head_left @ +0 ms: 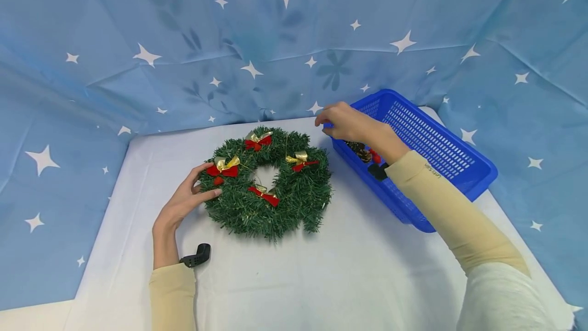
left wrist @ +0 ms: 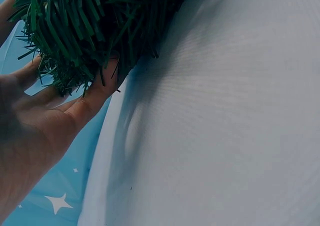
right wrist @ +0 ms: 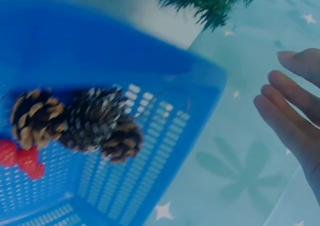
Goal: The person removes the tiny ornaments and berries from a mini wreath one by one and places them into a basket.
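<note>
A green wreath [head_left: 264,218] of tinsel-like needles, with several red-and-gold bows [head_left: 225,167], lies on the white table. At its left side my left hand [head_left: 182,201] grips the edge, thumb on the near side and fingers farther round. The left wrist view has the thumb [left wrist: 97,93] against the needles. My right hand [head_left: 349,124] hovers above the far left corner of the blue basket [head_left: 464,152], fingers loosely bent, holding nothing. Inside the basket are pine cones [right wrist: 90,121] and red berry-like pieces [right wrist: 22,158].
A dark piece [head_left: 378,171] also sits in the basket, partly behind the right forearm. Blue curtains [head_left: 285,40] with white stars close off the table's back and sides. A black strap device [head_left: 197,255] is worn on the left wrist.
</note>
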`<act>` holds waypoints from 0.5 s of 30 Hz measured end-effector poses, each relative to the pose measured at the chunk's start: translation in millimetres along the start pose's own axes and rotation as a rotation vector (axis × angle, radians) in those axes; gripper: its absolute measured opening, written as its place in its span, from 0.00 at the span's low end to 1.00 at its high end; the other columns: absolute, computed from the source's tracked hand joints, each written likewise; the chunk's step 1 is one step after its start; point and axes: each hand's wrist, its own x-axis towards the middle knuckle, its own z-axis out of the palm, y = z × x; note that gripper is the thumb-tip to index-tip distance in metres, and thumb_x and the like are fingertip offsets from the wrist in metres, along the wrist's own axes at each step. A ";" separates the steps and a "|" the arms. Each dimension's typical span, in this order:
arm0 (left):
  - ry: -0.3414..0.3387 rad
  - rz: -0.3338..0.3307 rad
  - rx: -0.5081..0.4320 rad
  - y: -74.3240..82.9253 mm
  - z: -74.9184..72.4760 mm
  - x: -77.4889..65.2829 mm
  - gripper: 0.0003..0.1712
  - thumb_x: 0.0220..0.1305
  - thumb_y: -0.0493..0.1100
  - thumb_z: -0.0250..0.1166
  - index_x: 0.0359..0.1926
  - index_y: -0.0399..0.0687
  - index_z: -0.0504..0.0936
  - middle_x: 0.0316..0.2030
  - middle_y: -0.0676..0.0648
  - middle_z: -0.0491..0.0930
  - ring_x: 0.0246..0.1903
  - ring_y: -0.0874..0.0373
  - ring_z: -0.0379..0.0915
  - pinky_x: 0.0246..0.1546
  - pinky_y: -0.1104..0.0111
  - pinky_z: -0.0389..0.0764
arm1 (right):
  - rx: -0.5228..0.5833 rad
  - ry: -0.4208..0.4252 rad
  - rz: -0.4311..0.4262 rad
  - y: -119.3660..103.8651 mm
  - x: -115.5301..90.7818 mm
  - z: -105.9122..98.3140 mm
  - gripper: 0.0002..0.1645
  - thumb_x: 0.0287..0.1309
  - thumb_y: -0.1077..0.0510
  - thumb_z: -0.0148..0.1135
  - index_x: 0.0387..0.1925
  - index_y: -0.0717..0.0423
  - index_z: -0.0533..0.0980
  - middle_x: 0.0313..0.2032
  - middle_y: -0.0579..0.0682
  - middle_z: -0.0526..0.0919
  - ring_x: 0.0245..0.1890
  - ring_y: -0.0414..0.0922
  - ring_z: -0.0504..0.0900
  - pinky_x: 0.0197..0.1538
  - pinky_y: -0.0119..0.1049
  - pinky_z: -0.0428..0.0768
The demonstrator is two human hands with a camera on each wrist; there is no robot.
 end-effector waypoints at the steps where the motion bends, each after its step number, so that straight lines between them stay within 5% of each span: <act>1: 0.001 0.000 -0.001 0.3 -0.1 0.0 0.53 0.66 0.54 0.72 0.82 0.71 0.50 0.83 0.46 0.31 0.77 0.23 0.37 0.68 0.25 0.50 | -0.009 -0.007 -0.009 -3.3 1.6 0.5 0.16 0.66 0.68 0.63 0.54 0.63 0.83 0.53 0.60 0.85 0.52 0.55 0.85 0.54 0.48 0.84; 15: 0.002 -0.005 -0.004 -0.6 -0.5 0.8 0.52 0.66 0.56 0.72 0.81 0.72 0.51 0.83 0.46 0.31 0.78 0.25 0.37 0.68 0.26 0.50 | -0.007 -0.003 -0.110 -23.9 27.0 15.6 0.16 0.65 0.68 0.64 0.53 0.63 0.84 0.52 0.60 0.86 0.51 0.57 0.84 0.54 0.48 0.83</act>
